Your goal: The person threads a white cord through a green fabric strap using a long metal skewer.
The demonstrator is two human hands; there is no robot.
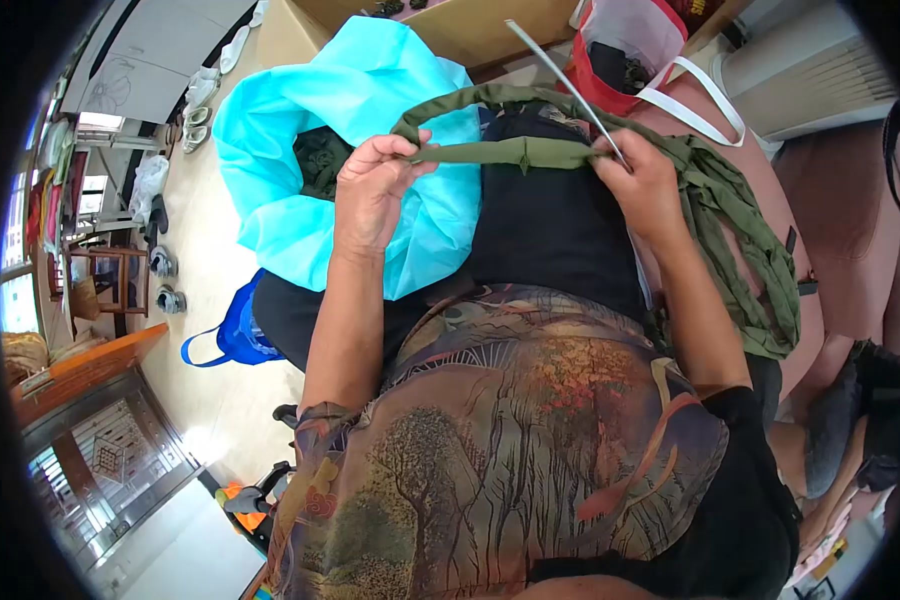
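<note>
A narrow olive-green fabric strip (525,153) with a small knot-like bump at its middle is stretched taut above my lap. Its left end is pinched in my left hand (375,190). My right hand (642,188) grips the other end, along with a thin metal rod (550,62) that slants up and to the left. Behind the strip, a longer band of the same green cloth (470,97) loops across. More of it hangs in a gathered bundle (745,240) beside my right forearm. Under my left hand, an open turquoise bag (260,150) holds dark green material (320,160).
A cardboard box (510,35) stands at the back, with a red and white bag (620,50) to its right. A blue bag (235,325) is on the floor at left, shoes (195,125) lie farther off. A pink seat (850,260) and part of another person (835,490) are at right.
</note>
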